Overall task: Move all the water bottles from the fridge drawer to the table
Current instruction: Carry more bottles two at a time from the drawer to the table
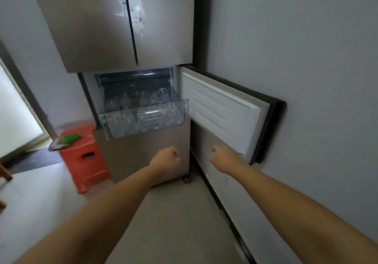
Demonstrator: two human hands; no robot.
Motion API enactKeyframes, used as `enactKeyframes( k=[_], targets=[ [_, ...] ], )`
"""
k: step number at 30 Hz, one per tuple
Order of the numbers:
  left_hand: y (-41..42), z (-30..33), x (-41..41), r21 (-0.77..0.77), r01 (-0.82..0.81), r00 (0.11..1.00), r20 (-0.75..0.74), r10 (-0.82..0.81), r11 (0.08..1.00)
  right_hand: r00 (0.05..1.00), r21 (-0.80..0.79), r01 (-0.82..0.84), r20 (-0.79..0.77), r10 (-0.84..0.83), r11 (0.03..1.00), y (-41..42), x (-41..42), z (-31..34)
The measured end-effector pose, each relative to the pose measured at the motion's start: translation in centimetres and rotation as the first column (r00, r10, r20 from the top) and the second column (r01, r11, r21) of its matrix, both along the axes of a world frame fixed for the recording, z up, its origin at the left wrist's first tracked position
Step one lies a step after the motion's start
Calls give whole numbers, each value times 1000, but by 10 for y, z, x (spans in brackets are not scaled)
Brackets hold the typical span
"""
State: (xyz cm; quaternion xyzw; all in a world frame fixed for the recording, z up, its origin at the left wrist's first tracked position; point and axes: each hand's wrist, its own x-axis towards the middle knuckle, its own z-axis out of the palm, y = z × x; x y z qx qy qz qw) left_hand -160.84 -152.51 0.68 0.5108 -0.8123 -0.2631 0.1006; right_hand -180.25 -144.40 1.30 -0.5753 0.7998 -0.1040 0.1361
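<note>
Both hands, the left hand (166, 158) and right hand (223, 158), are held loosely curled and empty below the fridge drawer (143, 118), whose water bottles (151, 118) lie at eleven o'clock, nearer the left.

- A plain pale grey wall (296, 38) fills the right side, with a dark skirting strip (223, 206) along its foot.
- The floor (173, 222) is smooth and light beige.
- At the left edge a bright frosted glass door panel (14, 116) lets in daylight; its frame is dark.
- A red plastic stool (86, 161) stands on the floor at the left, just beside the fridge; a green object (70, 138) and a flat round thing (56, 145) lie on its top.
- A bit of brown wooden furniture (5, 173) shows at the far left edge.
</note>
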Motion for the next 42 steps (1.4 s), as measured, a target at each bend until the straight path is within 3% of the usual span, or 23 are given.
enactKeyframes(
  k=[7,15,21,29,35,42],
  targets=[
    [-124,23,-28,2,-114,990,-89,114,993,993,-31,-113,-47,112,993,-158,-41,26],
    [-250,32,-17,-44,-240,958,-173,229,970,951,-81,-307,-63,303,948,-305,-2,24],
    [-371,43,9,-48,-286,950,-145,277,957,965,-194,-261,-63,254,946,-417,13,26],
    [-500,25,9,71,-166,986,-4,167,984,996,-63,-78,32,80,995,-529,2,1],
    [-520,-2,-26,125,-47,998,39,42,991,998,15,-57,42,57,998,-562,-10,-17],
    [-559,-17,-65,127,-53,991,132,36,990,991,179,-109,93,94,978,-628,-25,-31]
  ],
)
